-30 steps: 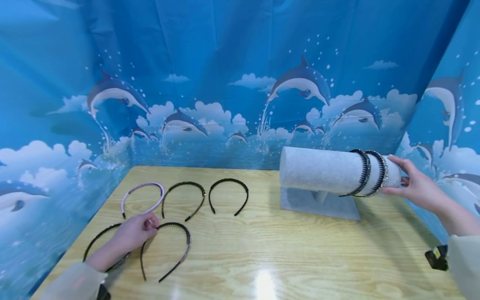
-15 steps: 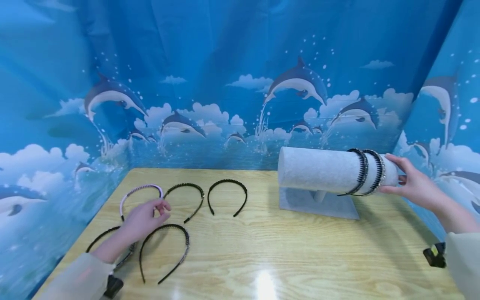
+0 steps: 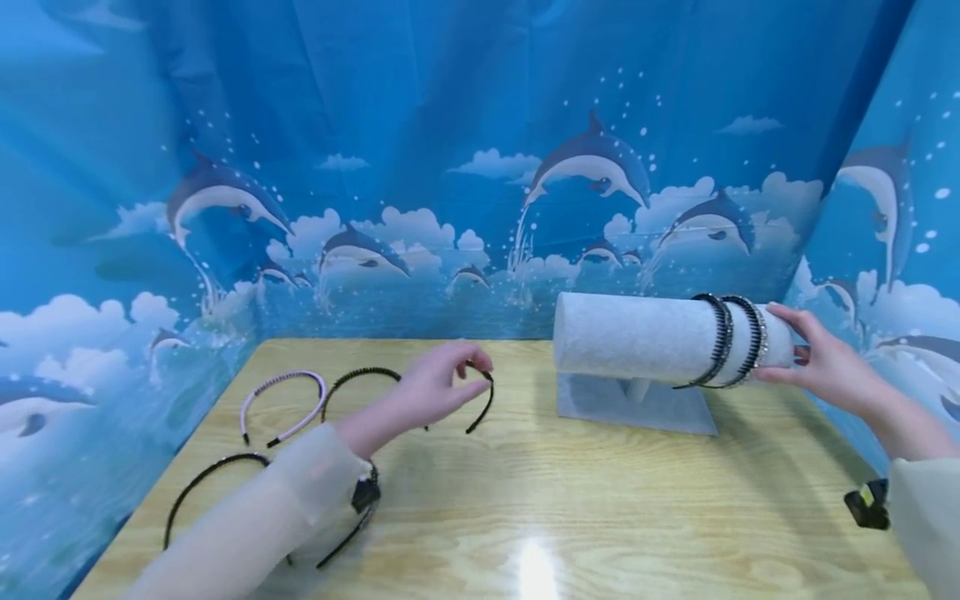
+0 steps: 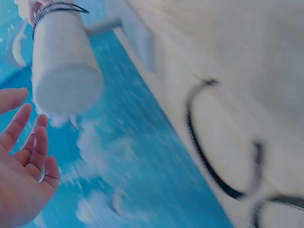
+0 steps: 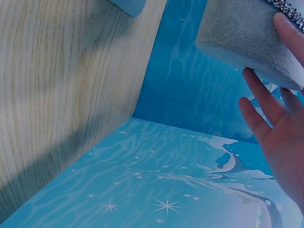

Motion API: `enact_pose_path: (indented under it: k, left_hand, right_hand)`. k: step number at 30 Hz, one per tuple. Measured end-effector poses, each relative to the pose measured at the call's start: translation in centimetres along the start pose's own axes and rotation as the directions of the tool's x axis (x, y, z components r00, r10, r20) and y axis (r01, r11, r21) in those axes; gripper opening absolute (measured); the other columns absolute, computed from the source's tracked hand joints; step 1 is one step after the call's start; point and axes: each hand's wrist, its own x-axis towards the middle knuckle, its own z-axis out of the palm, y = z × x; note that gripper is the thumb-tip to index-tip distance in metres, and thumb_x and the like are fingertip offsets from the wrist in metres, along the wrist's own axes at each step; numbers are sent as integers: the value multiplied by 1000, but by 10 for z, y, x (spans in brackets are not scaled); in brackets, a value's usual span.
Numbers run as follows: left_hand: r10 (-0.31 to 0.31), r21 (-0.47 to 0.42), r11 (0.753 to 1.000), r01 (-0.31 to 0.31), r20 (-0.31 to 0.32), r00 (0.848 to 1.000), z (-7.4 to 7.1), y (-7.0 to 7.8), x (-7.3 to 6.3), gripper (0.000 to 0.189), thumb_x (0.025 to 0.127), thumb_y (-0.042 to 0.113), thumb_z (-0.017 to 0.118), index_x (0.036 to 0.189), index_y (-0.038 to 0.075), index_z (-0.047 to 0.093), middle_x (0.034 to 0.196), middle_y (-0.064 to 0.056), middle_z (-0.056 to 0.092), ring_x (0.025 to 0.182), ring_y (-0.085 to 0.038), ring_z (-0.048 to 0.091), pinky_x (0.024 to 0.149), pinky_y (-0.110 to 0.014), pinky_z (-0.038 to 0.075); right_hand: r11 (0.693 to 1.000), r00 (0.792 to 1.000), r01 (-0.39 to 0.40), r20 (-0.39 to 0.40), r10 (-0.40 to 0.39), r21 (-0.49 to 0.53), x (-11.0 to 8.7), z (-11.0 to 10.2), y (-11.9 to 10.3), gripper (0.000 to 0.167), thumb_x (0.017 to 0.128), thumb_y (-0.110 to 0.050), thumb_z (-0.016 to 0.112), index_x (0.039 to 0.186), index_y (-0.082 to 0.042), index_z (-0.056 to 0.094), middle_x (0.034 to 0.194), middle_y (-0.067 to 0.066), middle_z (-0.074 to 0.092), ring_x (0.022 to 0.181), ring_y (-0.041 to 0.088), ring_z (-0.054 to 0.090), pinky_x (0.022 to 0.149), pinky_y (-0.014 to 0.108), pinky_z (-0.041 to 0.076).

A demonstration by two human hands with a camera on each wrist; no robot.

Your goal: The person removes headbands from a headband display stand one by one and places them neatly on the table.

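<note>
**Black headband (image 3: pixel 491 401) under left hand (image 3: pixel 431 387); display roll (image 3: pixel 633 337) held by right hand (image 3: pixel 832 367)**

Head: headband is laid flat on the counter (image 3: pixel 600 500), left of the roll, part hidden by the left hand. Crown is pointed at the backdrop (image 3: pixel 420 167), open tips at the near edge; long axis front-to-back. Roll axis is run left-right, plain end face left; two bands (image 3: pixel 724 337) are fitted around its right part.

Left wrist: nothing is held; fingers loosely bent, spaced. No contact with the headband is seen. Judged light, stiff but springy; best pinched at the crown, tips not overspread, could snap.

Right wrist: roll end is gripped between thumb and fingers. Fabric looks grippy, not slippery; weight can't be told.
</note>
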Motion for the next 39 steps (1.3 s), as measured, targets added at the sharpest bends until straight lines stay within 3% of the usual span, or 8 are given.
enact_pose_path:
  k: [4,11,16,19,26,30,39]
  left_hand:
    - [111,-3,994,-111,21,994,9,29,38,22,95,26,65,115,17,62,111,6,58,92,-11,52,74,-30,47]
    - [277,-70,959,-276,5,961,22,73,102,26,96,26,63,119,13,60,117,0,57,105,-15,51,85,-27,44]
    - [303,-96,949,-300,22,953,32,103,139,32,96,27,63,125,15,57,125,2,55,115,-11,47,95,-20,39]
    - [293,-131,949,-286,40,955,40,115,156,38,96,28,63,131,18,53,130,6,51,120,-6,43,98,-17,35]
    - [245,-189,957,-222,113,963,60,127,178,56,94,31,65,144,24,40,145,9,37,132,-2,31,103,-21,32]
    - [209,-148,971,-187,155,966,71,130,185,62,93,35,66,146,29,36,149,10,32,136,-3,27,104,-24,33]
    - [162,-43,987,-157,162,973,85,139,195,67,90,43,68,147,35,35,150,12,30,136,-4,26,105,-28,34]
  right_hand:
    - [1000,1000,17,2,-17,12,2,1,0,105,87,-26,75,154,-3,-3,148,41,8,120,66,30,91,68,37]
    - [1000,1000,9,-1,-9,11,1,1,1,105,87,-24,75,154,-2,-3,150,39,6,120,65,30,90,67,37]
    - [1000,1000,3,2,-3,-3,0,-1,3,105,87,-25,75,154,-2,-3,151,38,4,120,65,31,89,64,40]
    - [1000,1000,-3,4,3,-1,0,-1,4,105,87,-25,75,154,-2,-3,151,38,4,120,65,31,89,64,40]
    - [1000,1000,0,8,0,4,1,-1,4,105,88,-25,75,154,-3,-4,151,38,3,120,65,31,88,64,41]
    - [1000,1000,15,0,-15,3,2,1,2,104,88,-23,75,154,-3,-3,150,39,5,119,65,32,87,62,43]
    - [999,1000,17,-1,-17,28,3,1,2,105,87,-22,75,154,-4,-3,150,37,8,120,63,34,84,57,46]
